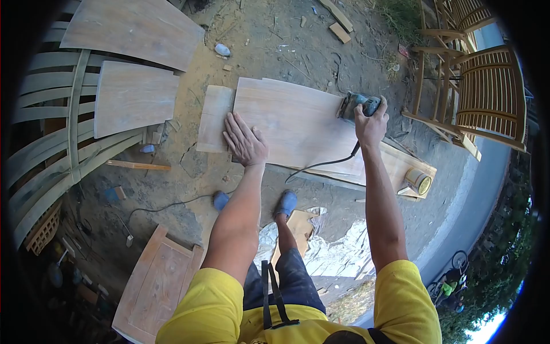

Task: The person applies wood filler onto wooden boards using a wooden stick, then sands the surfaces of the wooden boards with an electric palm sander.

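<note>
A pale wooden panel (292, 123) lies across the middle of the head view, on top of other boards. My left hand (246, 140) rests flat on its left end, fingers stretched out. At the panel's right end, my right hand (371, 120) is wrapped round a teal electric sander (356, 108). The sander's base is at the panel's surface. A dark power cord (326, 164) runs from beneath my right wrist over the panel's near edge. Under the panel's left end, a smaller board (213, 117) sticks out.
A tin can (418, 182) lies on the boards at right. Slatted wooden chairs (487, 94) stand at the far right. Two more panels (136, 97) lean on a slatted frame (74, 114) at left. A wooden door panel (154, 286) lies lower left. Crumpled sheeting (341, 249) covers ground near my feet.
</note>
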Demonstrator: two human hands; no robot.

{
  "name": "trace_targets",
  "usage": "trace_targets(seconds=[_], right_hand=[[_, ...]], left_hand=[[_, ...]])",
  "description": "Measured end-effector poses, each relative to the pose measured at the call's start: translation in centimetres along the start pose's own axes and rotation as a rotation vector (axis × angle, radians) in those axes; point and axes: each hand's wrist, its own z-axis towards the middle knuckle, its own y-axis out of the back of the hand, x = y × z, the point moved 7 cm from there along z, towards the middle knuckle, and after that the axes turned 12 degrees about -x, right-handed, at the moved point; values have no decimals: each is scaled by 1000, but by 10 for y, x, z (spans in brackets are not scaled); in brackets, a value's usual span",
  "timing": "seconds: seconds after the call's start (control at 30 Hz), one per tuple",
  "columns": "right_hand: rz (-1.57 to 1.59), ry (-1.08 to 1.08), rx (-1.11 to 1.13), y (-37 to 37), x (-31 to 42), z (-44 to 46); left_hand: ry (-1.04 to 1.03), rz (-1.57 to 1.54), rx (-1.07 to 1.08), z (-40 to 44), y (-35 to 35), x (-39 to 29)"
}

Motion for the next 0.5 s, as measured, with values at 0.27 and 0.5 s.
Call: trace_targets(seconds=[0.27,0.5], right_hand=[[243,220,215,-22,126,-70],[367,513,485,-50,266,-143]], left_hand=[[5,-6,6,1,0,-1],[-101,58,-11,-5,-16,12]])
